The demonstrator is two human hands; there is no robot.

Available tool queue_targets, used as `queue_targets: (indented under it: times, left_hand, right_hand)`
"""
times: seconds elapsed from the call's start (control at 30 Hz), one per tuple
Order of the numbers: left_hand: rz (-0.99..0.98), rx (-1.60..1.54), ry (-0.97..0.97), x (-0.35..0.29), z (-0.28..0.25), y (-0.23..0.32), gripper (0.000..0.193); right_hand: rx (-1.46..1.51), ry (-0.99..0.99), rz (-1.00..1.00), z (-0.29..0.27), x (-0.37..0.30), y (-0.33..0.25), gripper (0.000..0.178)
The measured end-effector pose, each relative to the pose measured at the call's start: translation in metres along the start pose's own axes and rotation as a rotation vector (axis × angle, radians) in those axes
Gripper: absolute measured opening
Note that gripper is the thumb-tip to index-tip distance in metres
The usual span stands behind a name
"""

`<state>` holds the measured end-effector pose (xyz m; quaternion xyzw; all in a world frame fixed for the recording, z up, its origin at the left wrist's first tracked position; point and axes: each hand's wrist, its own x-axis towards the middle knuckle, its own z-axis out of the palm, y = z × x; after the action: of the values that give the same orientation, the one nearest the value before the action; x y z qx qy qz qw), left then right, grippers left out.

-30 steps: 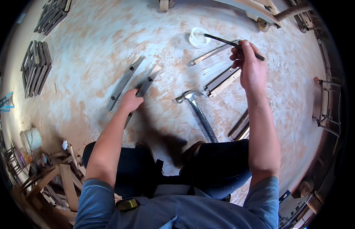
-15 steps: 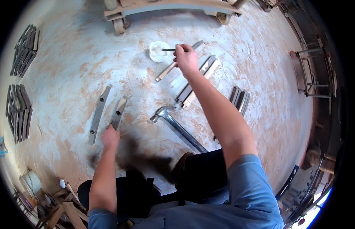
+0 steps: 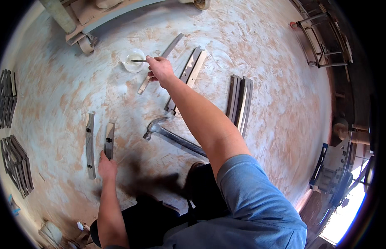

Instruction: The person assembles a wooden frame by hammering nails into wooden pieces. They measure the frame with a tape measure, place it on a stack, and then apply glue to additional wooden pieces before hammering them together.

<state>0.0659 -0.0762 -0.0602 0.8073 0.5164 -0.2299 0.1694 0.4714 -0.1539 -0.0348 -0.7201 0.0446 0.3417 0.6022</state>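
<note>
Right hand: While the right hand [image 3: 160, 71] is stretched forward over the floor [image 3: 267, 62], its grip is closed on a thin dark stick [image 3: 139, 61].
Stick: its long axis lies almost sideways; its left tip is inside the outline of the round whitish bowl [image 3: 135, 69] — whether it touches the contents, I cannot tell.
Bowl: on the floor, just left of the right fingertips; the right hand is clearly the nearer one.
Left hand: the grip of the left hand [image 3: 107, 167] is closed at the near end of a grey wooden strip with pale far end and black fitting [image 3: 110, 146].
Grey strip: its long axis points forward, roughly crosswise to the stick; from the right grip it lies backward and to the left — well apart.
Second strip: a longer grey wooden strip with black fittings [image 3: 90, 147], nearly parallel, just left of the held one.
</note>
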Motion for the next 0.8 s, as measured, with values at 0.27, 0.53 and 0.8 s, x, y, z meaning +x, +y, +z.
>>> queue_targets:
  times: [0.27,0.53,0.8]
  left_hand:
    - [0.402,-0.325,0.231,0.017,-0.071,0.043,0.058]
    - [0.518,-0.980,-0.023,-0.093,-0.182,0.086,0.040]
    - [0.421,-0.946,-0.145,-0.055,-0.135,0.072,0.036]
  right_hand:
    - [-0.274,-0.046,-0.097,-0.126,0.000,-0.048,0.051]
    - [-0.981,0.505,-0.044,-0.345,-0.127,0.083,0.050]
    - [-1.113,0.580,0.211,-0.331,-0.209,0.145,0.066]
